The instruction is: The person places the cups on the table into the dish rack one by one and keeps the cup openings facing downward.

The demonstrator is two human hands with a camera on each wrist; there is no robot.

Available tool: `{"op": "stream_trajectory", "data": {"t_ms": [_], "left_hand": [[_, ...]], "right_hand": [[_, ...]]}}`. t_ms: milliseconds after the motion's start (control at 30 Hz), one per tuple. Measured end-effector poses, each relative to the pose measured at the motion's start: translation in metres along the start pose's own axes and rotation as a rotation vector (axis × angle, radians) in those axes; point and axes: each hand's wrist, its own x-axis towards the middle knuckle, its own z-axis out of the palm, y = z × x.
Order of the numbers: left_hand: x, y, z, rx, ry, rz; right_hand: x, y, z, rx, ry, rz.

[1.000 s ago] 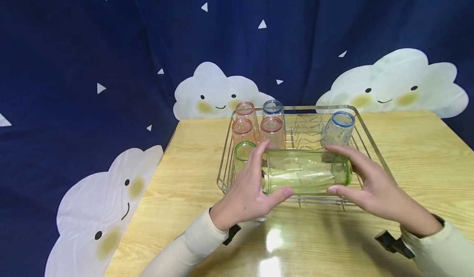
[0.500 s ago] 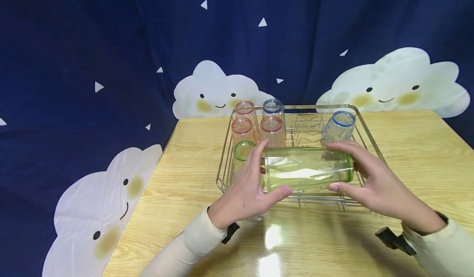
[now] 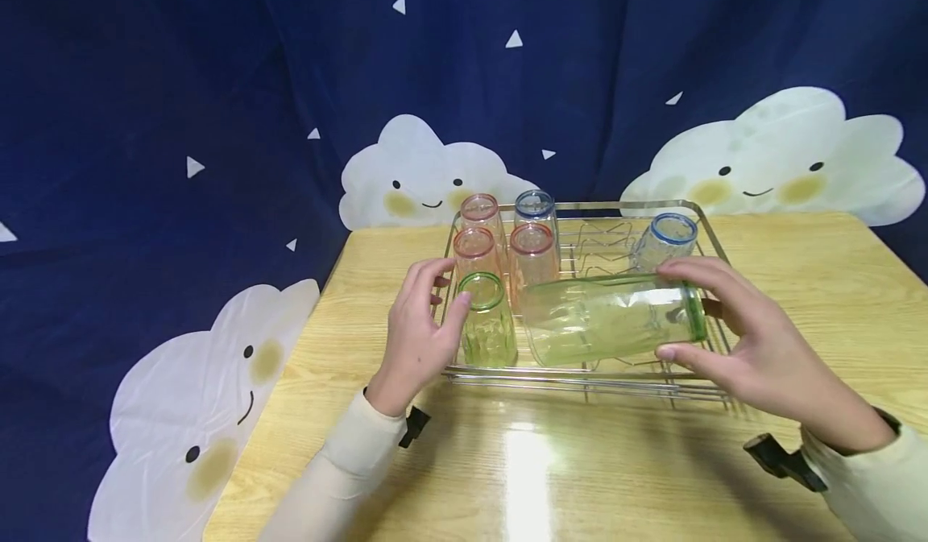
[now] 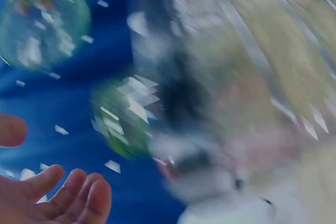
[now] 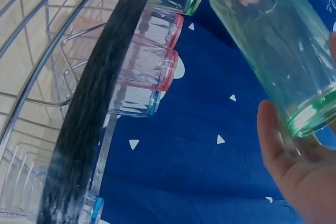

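In the head view my right hand (image 3: 747, 333) grips a green-tinted glass (image 3: 602, 320) by its green-rimmed end. That glass lies almost level above the front of the wire rack (image 3: 565, 374), its other end pointing left. The right wrist view shows fingers and thumb around the green rim (image 5: 315, 113). My left hand (image 3: 416, 333) holds nothing, its fingers apart and slightly bent. It is at the rack's left side, thumb close to the rim of a second green glass (image 3: 489, 328), which stands in the front left corner. Motion blurs much of the left wrist view.
Behind the standing green glass are several pink-rimmed glasses (image 3: 534, 260) and a blue-rimmed one (image 3: 535, 204). Another blue-rimmed glass (image 3: 670, 240) leans at the rack's right side. The rack rests on a wooden table (image 3: 616, 461), with a dark blue curtain (image 3: 464, 43) behind.
My left hand has let go of the held glass and moved left, uncovering the standing green glass. My right hand has shifted slightly right with the held glass, whose left end now dips.
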Motion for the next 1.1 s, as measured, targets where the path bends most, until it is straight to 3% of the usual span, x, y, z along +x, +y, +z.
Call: {"op": "stream_trajectory", "data": {"t_ms": [133, 233, 333, 500, 700, 1100], "left_hand": [[0.002, -0.028, -0.001, 0.143, -0.019, -0.195], [0.0, -0.043, 0.003, 0.217, -0.108, -0.351], [-0.001, -0.054, 0.01, 0.236, -0.199, -0.448], [-0.001, -0.066, 0.021, 0.203, -0.266, -0.486], [-0.001, -0.07, 0.024, 0.101, -0.32, -0.561], [-0.007, -0.072, 0.026, 0.058, -0.259, -0.583]], "right_hand": [[0.003, 0.0, 0.0, -0.015, 0.019, -0.006], [0.005, 0.0, 0.0, -0.027, 0.026, -0.017], [0.009, 0.0, 0.0, -0.024, 0.034, -0.045], [0.015, -0.003, 0.0, -0.045, 0.033, -0.045], [0.026, -0.007, 0.0, -0.077, 0.012, -0.039], [0.042, -0.008, 0.02, -0.091, -0.061, 0.024]]}}
